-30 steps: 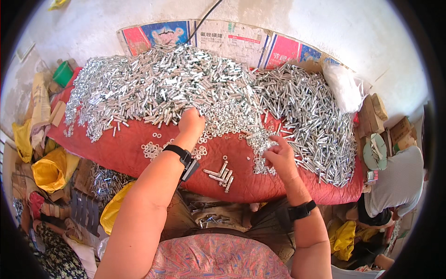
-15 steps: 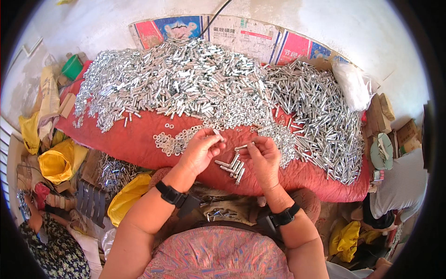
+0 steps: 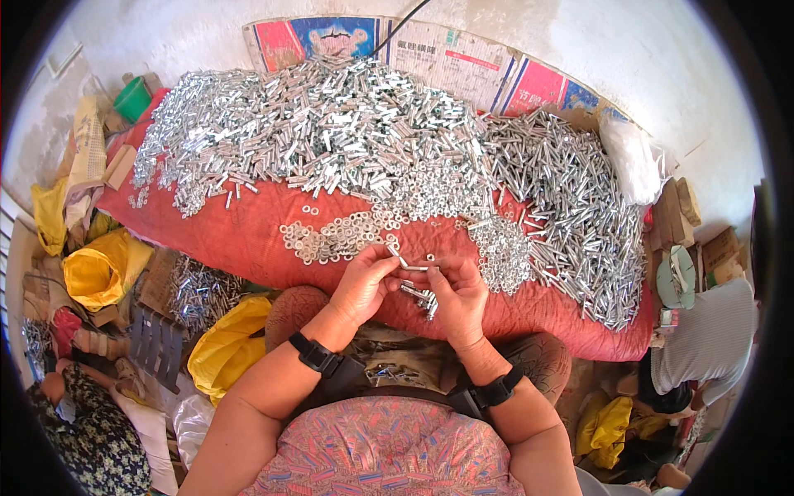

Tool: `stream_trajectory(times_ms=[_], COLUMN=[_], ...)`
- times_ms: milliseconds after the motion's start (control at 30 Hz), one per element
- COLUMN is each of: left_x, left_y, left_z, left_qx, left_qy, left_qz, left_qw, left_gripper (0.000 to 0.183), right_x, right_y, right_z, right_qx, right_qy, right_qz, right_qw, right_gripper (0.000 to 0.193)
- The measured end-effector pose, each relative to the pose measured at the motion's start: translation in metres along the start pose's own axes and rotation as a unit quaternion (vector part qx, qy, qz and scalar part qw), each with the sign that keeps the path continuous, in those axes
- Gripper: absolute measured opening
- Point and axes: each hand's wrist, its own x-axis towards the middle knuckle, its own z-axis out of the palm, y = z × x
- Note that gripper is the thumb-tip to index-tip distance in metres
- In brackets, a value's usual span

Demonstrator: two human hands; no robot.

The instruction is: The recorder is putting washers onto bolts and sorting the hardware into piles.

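Note:
My left hand (image 3: 364,283) pinches a short silver metal sleeve (image 3: 393,250) between thumb and fingers. Close beside it, my right hand (image 3: 461,299) grips a slim silver bolt (image 3: 413,267), whose free end points toward the left hand and meets or nearly meets the sleeve. One small nut or washer (image 3: 430,257) lies on the red cloth (image 3: 248,231) just beyond my fingers. Partly hidden under the hands is a little group of metal pieces (image 3: 428,304). Loose washers (image 3: 331,237) lie past the left hand, and smaller nuts or washers (image 3: 504,252) past the right.
A large heap of silver sleeves (image 3: 314,132) covers the far side, with a heap of bolts (image 3: 571,198) at right. Cardboard (image 3: 451,58) lines the wall. Yellow sacks (image 3: 227,347) stand at left. One person (image 3: 91,438) is at lower left, another (image 3: 703,339) at right.
My hands have drawn together, bringing the bolt close to the sleeve. They now cover more of the small group of metal pieces. The view has shifted slightly.

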Motion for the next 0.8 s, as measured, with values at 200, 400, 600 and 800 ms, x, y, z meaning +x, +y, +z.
stream_trajectory(times_ms=[200,400,600,800], left_x=[0.001,0.004,0.003,0.005], left_y=[0.001,-0.001,-0.001,0.010], left_z=[-0.001,-0.004,-0.001,-0.004], left_qx=[-0.036,-0.045,-0.009,-0.104], left_qy=[0.010,0.001,0.016,0.089], left_qz=[0.009,0.022,-0.052,-0.099], left_qw=[0.999,0.999,0.998,0.986], left_gripper=[0.007,0.005,0.007,0.011], right_x=[-0.006,-0.003,0.028,0.093], right_y=[0.014,0.008,0.018,0.018], right_z=[-0.009,0.000,-0.010,-0.052], right_qx=[-0.051,-0.153,-0.411,-0.578], right_qy=[0.024,0.006,-0.086,-0.032], right_qz=[0.054,0.096,-0.097,-0.244], right_qw=[0.997,0.983,0.902,0.778], right_gripper=[0.006,0.010,0.022,0.016])
